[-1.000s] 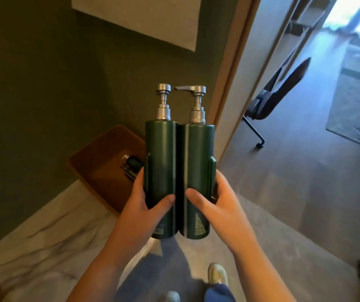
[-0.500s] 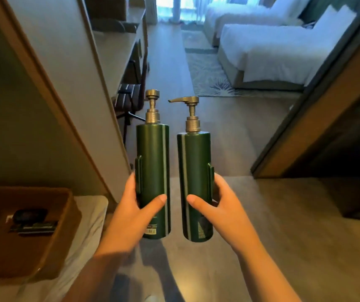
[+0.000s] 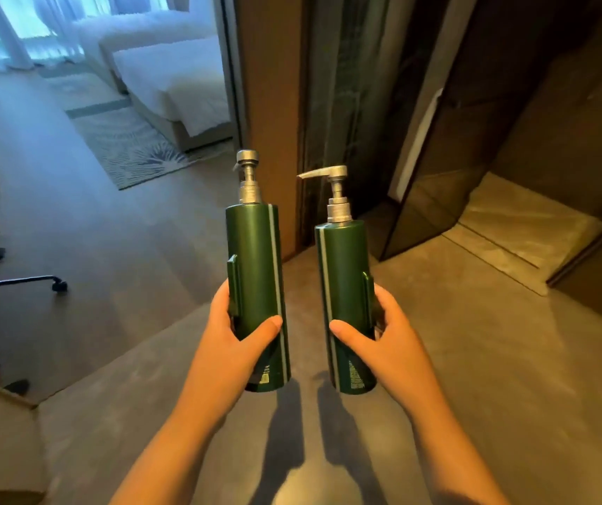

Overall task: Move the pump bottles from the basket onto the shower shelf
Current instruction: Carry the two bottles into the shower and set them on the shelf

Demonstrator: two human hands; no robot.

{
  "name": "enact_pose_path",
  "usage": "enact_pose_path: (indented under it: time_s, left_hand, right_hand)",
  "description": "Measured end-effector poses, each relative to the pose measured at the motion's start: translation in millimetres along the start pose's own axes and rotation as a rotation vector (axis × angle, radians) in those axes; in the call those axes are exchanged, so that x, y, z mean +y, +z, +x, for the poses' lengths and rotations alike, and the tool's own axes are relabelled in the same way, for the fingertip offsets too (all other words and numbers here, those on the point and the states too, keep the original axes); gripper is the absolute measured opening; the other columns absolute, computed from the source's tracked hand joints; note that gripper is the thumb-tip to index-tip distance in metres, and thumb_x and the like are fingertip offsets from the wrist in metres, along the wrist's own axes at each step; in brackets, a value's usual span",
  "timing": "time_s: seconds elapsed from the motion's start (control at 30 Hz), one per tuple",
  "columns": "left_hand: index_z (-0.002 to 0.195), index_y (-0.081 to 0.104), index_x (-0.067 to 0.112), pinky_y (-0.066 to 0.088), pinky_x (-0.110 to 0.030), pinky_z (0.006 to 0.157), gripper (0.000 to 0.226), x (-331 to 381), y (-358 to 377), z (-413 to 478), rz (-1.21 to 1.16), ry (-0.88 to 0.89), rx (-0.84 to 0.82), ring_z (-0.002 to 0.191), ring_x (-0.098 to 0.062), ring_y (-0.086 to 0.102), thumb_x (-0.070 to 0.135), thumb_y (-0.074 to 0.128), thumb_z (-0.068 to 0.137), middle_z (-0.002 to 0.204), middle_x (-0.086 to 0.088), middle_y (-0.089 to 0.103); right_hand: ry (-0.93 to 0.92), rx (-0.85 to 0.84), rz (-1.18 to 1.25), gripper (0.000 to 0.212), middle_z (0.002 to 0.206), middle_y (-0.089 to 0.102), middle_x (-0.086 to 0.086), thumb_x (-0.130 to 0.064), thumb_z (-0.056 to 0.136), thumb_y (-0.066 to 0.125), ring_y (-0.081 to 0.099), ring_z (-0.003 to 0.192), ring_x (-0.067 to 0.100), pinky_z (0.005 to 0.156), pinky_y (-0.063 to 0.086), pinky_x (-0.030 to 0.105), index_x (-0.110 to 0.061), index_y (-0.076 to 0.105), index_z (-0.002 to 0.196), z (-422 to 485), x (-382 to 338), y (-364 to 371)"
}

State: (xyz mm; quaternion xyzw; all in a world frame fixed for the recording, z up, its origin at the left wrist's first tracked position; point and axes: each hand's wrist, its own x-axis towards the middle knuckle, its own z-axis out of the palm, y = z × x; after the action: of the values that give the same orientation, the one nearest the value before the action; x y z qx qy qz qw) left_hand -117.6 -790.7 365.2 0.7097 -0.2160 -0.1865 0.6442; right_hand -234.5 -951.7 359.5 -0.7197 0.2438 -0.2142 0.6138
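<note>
Left hand [image 3: 235, 337] grips one green bottle [image 3: 255, 271] upright. Right hand [image 3: 383, 340] grips the other bottle [image 3: 345, 282], held apart above the floor [image 3: 474, 359].

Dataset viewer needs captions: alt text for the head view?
The left hand grips the left pump bottle and the right hand grips the right pump bottle, both dark green, upright and apart above a grey floor. A white bed and patterned rug lie upper left; a dark glass panel stands upper right.
</note>
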Motion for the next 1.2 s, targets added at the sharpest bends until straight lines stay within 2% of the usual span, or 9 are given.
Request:
enact_pose_path:
  time_s: [0.1, 0.2, 0.43, 0.53, 0.63, 0.8, 1.0, 1.1, 1.2]
  left_hand:
    - [0.131, 0.035, 0.047, 0.053, -0.029, 0.081, 0.066, 8.3, 54.2, 14.4, 0.010, 0.001, -0.123, 0.098, 0.002, 0.060, 0.031, 0.070, 0.077, 0.113, 0.024, 0.059]
    - [0.134, 0.031, 0.046, 0.052, -0.036, 0.086, 0.072, 14.5, 104.4, 32.3, 0.043, -0.017, -0.248, 0.101, -0.002, 0.060, 0.032, 0.070, 0.076, 0.118, 0.019, 0.057]
    - [0.132, 0.027, 0.055, 0.051, -0.026, 0.079, 0.075, -15.9, 212.8, 85.8, 0.053, -0.016, -0.457, 0.097, 0.003, 0.061, 0.035, 0.071, 0.075, 0.116, 0.021, 0.057]
    - [0.131, 0.029, 0.054, 0.051, -0.030, 0.083, 0.074, -17.4, 255.1, 124.7, 0.034, -0.023, -0.521, 0.099, 0.000, 0.061, 0.035, 0.072, 0.074, 0.117, 0.019, 0.057]
    - [0.131, 0.027, 0.054, 0.051, -0.024, 0.079, 0.075, -15.8, 294.6, 170.0, 0.032, -0.009, -0.582, 0.097, 0.002, 0.061, 0.035, 0.072, 0.074, 0.117, 0.021, 0.056]
    - [0.128, 0.032, 0.049, 0.049, -0.013, 0.067, 0.078, -5.4, 362.1, 258.8, -0.082, -0.082, -0.641, 0.095, 0.009, 0.058, 0.032, 0.074, 0.065, 0.116, 0.018, 0.054]
    - [0.120, 0.024, 0.059, 0.044, -0.010, 0.053, 0.074, -3.8, 454.3, 341.8, -0.008, -0.144, -0.659, 0.079, 0.015, 0.054, 0.020, 0.071, 0.077, 0.101, 0.027, 0.048]
    - [0.109, 0.026, 0.062, 0.042, -0.001, 0.051, 0.067, 2.4, 503.0, 369.4, 0.041, -0.123, -0.733, 0.077, 0.026, 0.050, 0.021, 0.069, 0.078, 0.102, 0.028, 0.047]
    - [0.101, 0.031, 0.064, 0.042, -0.001, 0.052, 0.062, 9.7, 554.6, 390.3, 0.061, -0.119, -0.779, 0.078, 0.028, 0.049, 0.024, 0.071, 0.075, 0.099, 0.030, 0.050]
  right_hand:
    - [0.036, 0.141, 0.002, 0.056, 0.099, 0.057, -0.043, -0.040, 0.071, 0.077, 0.057, 0.093, -0.018, 0.060, 0.045, 0.002, -0.061, 0.042, 0.110, -5.3, 9.6, -58.1]
    - [0.074, 0.274, 0.007, 0.060, 0.105, 0.062, -0.029, -0.039, 0.070, 0.078, 0.060, 0.093, -0.012, 0.063, 0.050, 0.007, -0.055, 0.045, 0.117, -7.4, 22.5, -108.0]
    - [0.099, 0.493, 0.025, 0.060, 0.113, 0.062, -0.018, -0.026, 0.073, 0.076, 0.062, 0.097, -0.004, 0.073, 0.053, 0.016, -0.039, 0.048, 0.125, 12.2, 78.3, -186.7]
    - [0.106, 0.560, 0.033, 0.059, 0.112, 0.062, -0.013, -0.022, 0.074, 0.075, 0.061, 0.092, -0.009, 0.066, 0.051, 0.010, -0.032, 0.048, 0.125, 46.1, 88.4, -221.3]
    - [0.105, 0.633, -0.007, 0.057, 0.108, 0.061, -0.019, -0.023, 0.074, 0.075, 0.059, 0.090, -0.015, 0.062, 0.047, 0.003, -0.038, 0.047, 0.121, 90.8, 95.4, -254.6]
    - [0.145, 0.726, -0.070, 0.058, 0.108, 0.056, -0.026, -0.038, 0.072, 0.074, 0.056, 0.095, -0.006, 0.058, 0.045, 0.010, -0.041, 0.044, 0.122, 186.1, 91.1, -309.3]
    - [0.146, 0.802, -0.017, 0.065, 0.105, 0.060, -0.025, -0.053, 0.062, 0.072, 0.057, 0.093, -0.010, 0.056, 0.045, 0.003, -0.043, 0.047, 0.121, 265.8, 97.5, -374.8]
    - [0.191, 0.861, 0.026, 0.054, 0.100, 0.060, -0.028, -0.047, 0.065, 0.076, 0.057, 0.091, -0.012, 0.054, 0.044, 0.002, -0.053, 0.046, 0.109, 284.3, 107.9, -407.6]
    - [0.232, 0.903, 0.029, 0.056, 0.103, 0.059, -0.027, -0.039, 0.070, 0.076, 0.057, 0.091, -0.008, 0.051, 0.044, 0.004, -0.047, 0.045, 0.116, 301.1, 120.8, -450.7]
